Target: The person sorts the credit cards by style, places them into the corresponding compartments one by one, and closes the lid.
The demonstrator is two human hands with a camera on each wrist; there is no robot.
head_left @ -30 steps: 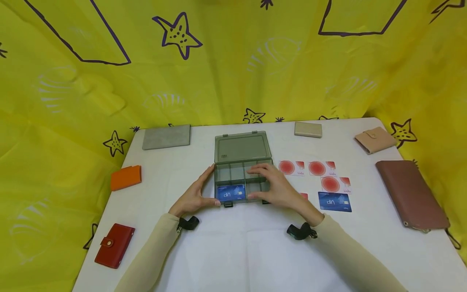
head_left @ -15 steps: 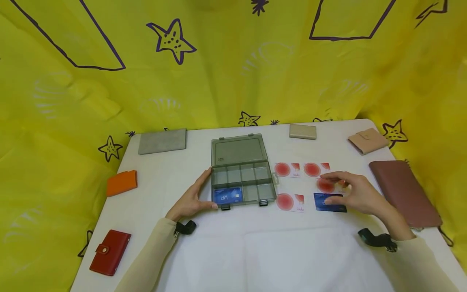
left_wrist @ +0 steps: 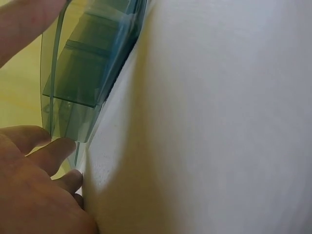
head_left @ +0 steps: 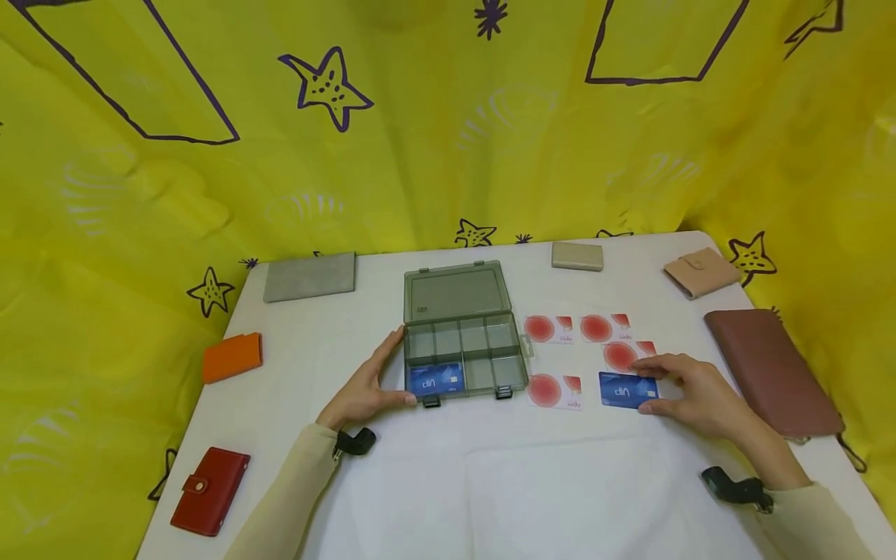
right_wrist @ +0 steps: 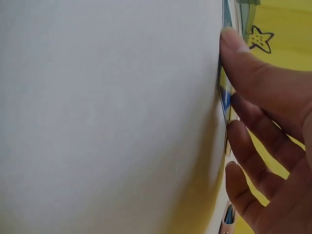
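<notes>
Blue plastic VIP card [head_left: 621,390] on the white table [head_left: 532,490]: the right hand [head_left: 703,395] has reached across to it, thumb and fingertips at opposite edges, so it seems graspable; pinching or not, I can't tell. Just behind, crowding the fingers, a white red-circled card [head_left: 619,355]; leftward, the wide-spread left hand [head_left: 360,397] touches a translucent green compartment box [head_left: 474,337].

Your box [head_left: 448,336]: smooth translucent plastic, faint gloss
Blue card [head_left: 619,386]: smooth, glossy, plastic-looking
Your sleeves [head_left: 288,498]: matt cloth
Red wallet [head_left: 217,486]: leather-like, metal-looking snap
Yellow curtain [head_left: 406,155]: creased, plastic-like, soft sheen
Table cover [head_left: 546,498]: matt, lightly creased
</notes>
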